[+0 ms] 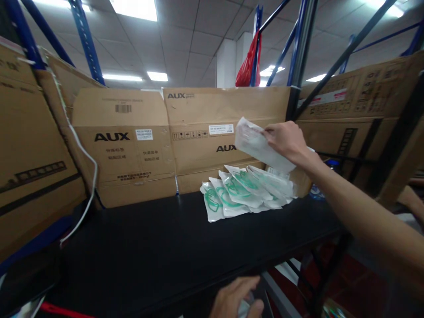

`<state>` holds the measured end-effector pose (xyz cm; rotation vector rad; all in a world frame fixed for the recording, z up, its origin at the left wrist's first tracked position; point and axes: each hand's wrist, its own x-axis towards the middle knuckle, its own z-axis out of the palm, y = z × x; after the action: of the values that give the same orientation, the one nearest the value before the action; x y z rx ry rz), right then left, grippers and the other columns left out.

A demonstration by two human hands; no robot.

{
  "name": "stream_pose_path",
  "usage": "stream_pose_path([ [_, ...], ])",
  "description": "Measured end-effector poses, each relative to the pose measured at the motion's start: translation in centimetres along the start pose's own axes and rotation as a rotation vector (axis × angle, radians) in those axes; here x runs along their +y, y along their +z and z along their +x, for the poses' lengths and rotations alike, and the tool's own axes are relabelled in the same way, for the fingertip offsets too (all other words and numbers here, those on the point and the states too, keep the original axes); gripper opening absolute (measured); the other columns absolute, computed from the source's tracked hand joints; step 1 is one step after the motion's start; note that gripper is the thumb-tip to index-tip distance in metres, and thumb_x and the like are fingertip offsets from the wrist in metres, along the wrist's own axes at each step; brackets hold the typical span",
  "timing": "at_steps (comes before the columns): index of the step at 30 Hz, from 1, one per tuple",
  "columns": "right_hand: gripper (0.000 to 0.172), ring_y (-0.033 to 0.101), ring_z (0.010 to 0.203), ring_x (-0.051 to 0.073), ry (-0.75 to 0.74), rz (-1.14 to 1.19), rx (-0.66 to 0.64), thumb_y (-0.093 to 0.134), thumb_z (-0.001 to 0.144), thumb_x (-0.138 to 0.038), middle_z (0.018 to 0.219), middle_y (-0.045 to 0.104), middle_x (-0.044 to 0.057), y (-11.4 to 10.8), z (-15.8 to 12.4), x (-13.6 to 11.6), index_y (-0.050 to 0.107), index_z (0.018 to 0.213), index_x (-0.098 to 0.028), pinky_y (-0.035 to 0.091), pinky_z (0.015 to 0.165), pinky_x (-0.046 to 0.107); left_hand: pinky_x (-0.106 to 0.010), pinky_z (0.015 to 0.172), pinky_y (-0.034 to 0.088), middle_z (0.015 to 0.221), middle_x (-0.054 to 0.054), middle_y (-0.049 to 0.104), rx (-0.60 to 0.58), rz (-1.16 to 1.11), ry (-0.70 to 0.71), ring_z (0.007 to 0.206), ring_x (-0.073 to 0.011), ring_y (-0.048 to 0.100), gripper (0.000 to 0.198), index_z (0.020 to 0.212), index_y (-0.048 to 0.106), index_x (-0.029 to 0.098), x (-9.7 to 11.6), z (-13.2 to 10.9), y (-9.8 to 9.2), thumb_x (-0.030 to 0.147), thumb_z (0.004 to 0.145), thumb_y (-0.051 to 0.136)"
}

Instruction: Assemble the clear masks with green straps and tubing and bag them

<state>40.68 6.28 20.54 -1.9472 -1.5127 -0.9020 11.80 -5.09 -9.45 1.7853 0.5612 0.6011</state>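
Observation:
My right hand (287,140) is raised above the black shelf and pinches a translucent white pouch (260,143) by its upper side. Below that pouch, several clear-and-white packets with coiled green tubing (236,190) lie overlapped in a fanned row. At the bottom edge, in front of the shelf, is my left hand (235,298), its fingers and thumb curled around something pale. That object is mostly hidden by the hand and cut off by the frame.
Cardboard panels (132,163) line the back of the black shelf (142,247). A blue-capped bottle (318,190) stands at the right. At left, a white cable (88,154) hangs down near a dark object (31,274). Another person's arm (410,201) shows at the right edge.

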Motion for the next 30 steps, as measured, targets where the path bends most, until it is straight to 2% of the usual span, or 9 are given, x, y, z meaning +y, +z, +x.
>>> stream_pose_path([
  [4,0.023,0.074,0.087,0.029,-0.192,0.317,0.083,0.058,0.094,-0.025,0.093,0.078,0.013,-1.4,-5.6,-5.4,0.079,0.097,-0.014,0.051,0.077,0.034,-0.046,0.11,0.045,0.147,-0.015,0.054,0.415,-0.289,0.066,0.134,-0.0337,0.053,0.064,0.145,0.054,0.024,3.7,2.0,-3.5,0.052,0.089,0.066],
  [8,0.021,0.072,0.087,0.024,-0.404,0.586,0.09,0.055,0.097,-0.014,0.101,0.077,0.009,0.5,-13.1,-12.4,0.074,0.102,-0.018,0.054,0.077,0.033,-0.049,0.109,0.046,0.143,-0.021,0.056,0.629,-0.768,0.124,0.13,-0.0352,0.057,0.086,0.146,0.049,0.017,6.1,2.9,-7.6,0.057,0.076,0.079],
  [12,0.019,0.07,0.095,0.024,-0.618,0.761,0.024,0.054,0.096,-0.009,0.105,0.074,0.011,1.9,-19.8,-18.4,0.07,0.102,-0.017,0.057,0.08,0.035,-0.045,0.108,0.046,0.119,-0.014,0.07,0.665,-0.947,0.255,0.122,-0.0316,0.062,0.063,0.117,0.067,0.015,6.2,2.2,-10.0,0.06,0.075,0.079],
  [15,0.019,0.067,0.109,0.025,-0.657,0.966,-0.018,0.056,0.097,-0.013,0.114,0.072,0.012,2.2,-22.5,-20.1,0.069,0.11,-0.016,0.054,0.097,0.04,-0.036,0.106,0.046,0.105,-0.009,0.073,0.78,-0.944,0.3,0.112,-0.025,0.067,0.042,0.103,0.072,0.013,5.7,1.4,-10.6,0.049,0.082,0.076],
  [17,0.02,0.065,0.115,0.024,-0.558,1.122,-0.003,0.057,0.098,-0.017,0.121,0.071,0.01,2.7,-23.2,-19.6,0.07,0.114,-0.019,0.051,0.104,0.041,-0.034,0.104,0.047,0.105,-0.008,0.074,0.863,-0.918,0.299,0.109,-0.0231,0.067,0.033,0.106,0.072,0.013,5.3,1.2,-11.0,0.037,0.083,0.074],
  [20,0.018,0.069,0.102,0.022,-0.102,1.281,0.037,0.058,0.098,-0.025,0.107,0.075,0.008,4.5,-23.3,-17.0,0.075,0.1,-0.02,0.053,0.095,0.037,-0.035,0.099,0.05,0.111,-0.008,0.073,0.933,-0.882,0.316,0.112,-0.0249,0.066,0.038,0.115,0.069,0.015,4.9,1.1,-11.9,0.028,0.08,0.073],
  [22,0.023,0.07,0.084,0.021,0.261,1.363,-0.07,0.061,0.095,-0.034,0.092,0.075,0.007,6.5,-23.3,-15.2,0.076,0.09,-0.018,0.055,0.079,0.033,-0.035,0.097,0.051,0.116,-0.008,0.072,0.954,-0.866,0.313,0.115,-0.0254,0.064,0.042,0.12,0.067,0.018,4.6,1.3,-12.6,0.025,0.079,0.072],
  [24,0.029,0.065,0.069,0.018,0.486,1.499,-0.279,0.067,0.087,-0.043,0.081,0.073,0.007,8.6,-23.5,-14.1,0.076,0.089,-0.015,0.051,0.062,0.028,-0.034,0.097,0.052,0.119,-0.008,0.071,0.949,-0.845,0.298,0.117,-0.0257,0.064,0.045,0.122,0.066,0.019,4.5,1.4,-13.1,0.024,0.078,0.072],
  [30,0.04,0.049,0.044,0.01,0.541,1.633,-0.535,0.071,0.077,-0.045,0.059,0.063,0.002,11.7,-25.3,-14.7,0.076,0.093,-0.009,0.034,0.04,0.022,-0.035,0.099,0.052,0.122,-0.009,0.071,0.902,-0.766,0.215,0.123,-0.0276,0.061,0.039,0.118,0.069,0.017,4.3,1.0,-13.3,0.027,0.081,0.072],
])
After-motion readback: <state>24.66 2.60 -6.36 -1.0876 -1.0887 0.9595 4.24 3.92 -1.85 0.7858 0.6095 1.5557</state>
